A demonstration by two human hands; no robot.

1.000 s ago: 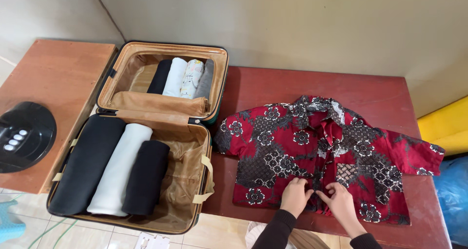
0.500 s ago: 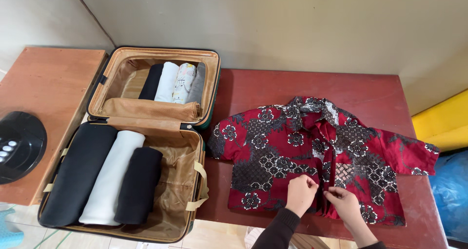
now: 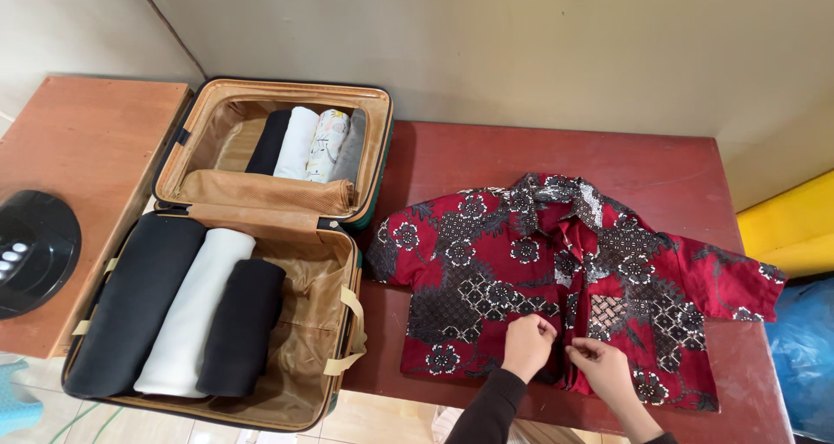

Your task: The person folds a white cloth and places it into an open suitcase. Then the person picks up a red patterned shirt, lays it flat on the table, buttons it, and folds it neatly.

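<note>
Nearest the camera, the left hand [image 3: 527, 347] and the right hand [image 3: 602, 366] met at the front opening of the shirt [image 3: 569, 279], low down near its hem. Both were closed in a pinch on the fabric edges there, fingertips almost touching across the opening; whether a button sat between them was too small to tell. The shirt, red with dark flower patterns, lay spread flat on the dark red worktop [image 3: 660, 170], collar away from the person and short sleeves stretched out to either side. It was not yet folded or rolled, so, judging by how it lay, the work on it was at an early stage.

To the left of the shirt stood an open suitcase [image 3: 261, 253]. Its near half held a large black roll [image 3: 132, 303], a white roll [image 3: 193, 312] and a smaller black roll [image 3: 241, 327], with free room on the side next to the shirt. Its far half, beyond the shirt's left sleeve, held four more rolled garments [image 3: 308, 144] behind a mesh pocket. That much of the packing appeared done.
</note>
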